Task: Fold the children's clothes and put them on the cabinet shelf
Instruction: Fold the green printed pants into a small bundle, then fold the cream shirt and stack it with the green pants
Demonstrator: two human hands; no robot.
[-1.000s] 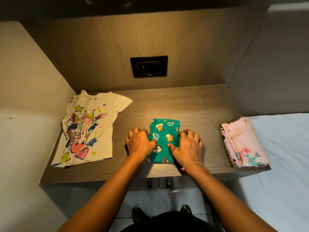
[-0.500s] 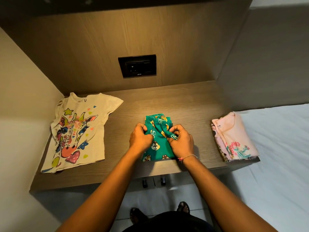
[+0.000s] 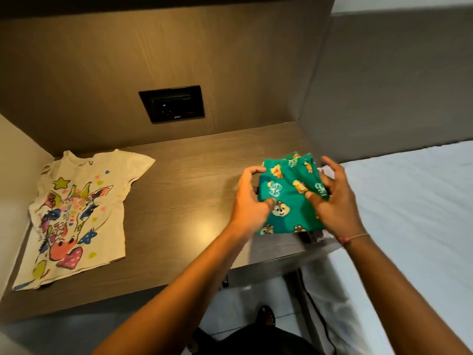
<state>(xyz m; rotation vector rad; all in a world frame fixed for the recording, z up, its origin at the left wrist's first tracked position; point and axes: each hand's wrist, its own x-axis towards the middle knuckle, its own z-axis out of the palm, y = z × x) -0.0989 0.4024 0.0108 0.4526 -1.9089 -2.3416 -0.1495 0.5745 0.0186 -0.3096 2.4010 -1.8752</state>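
A folded green garment [image 3: 286, 198] printed with cartoon chipmunks is at the right end of the wooden shelf [image 3: 194, 190], over the pile of pink folded clothes, of which only slivers [image 3: 326, 171] show. My left hand [image 3: 249, 203] grips its left edge with the thumb on top. My right hand [image 3: 331, 201] holds its right side, fingers spread over the cloth. A cream T-shirt [image 3: 76, 213] with a colourful giraffe print lies spread flat at the shelf's left end.
A black wall socket [image 3: 172, 103] sits in the wooden back panel. A beige wall [image 3: 15, 160] closes the left side and a grey panel [image 3: 384, 85] the right. A white bed [image 3: 409, 213] lies to the right. Drawer handles and my feet show below.
Both hands gathered the green garment at the shelf's middle, lifted it and carried it right, onto the pink folded pile, which it now mostly hides. The cream T-shirt has not moved.
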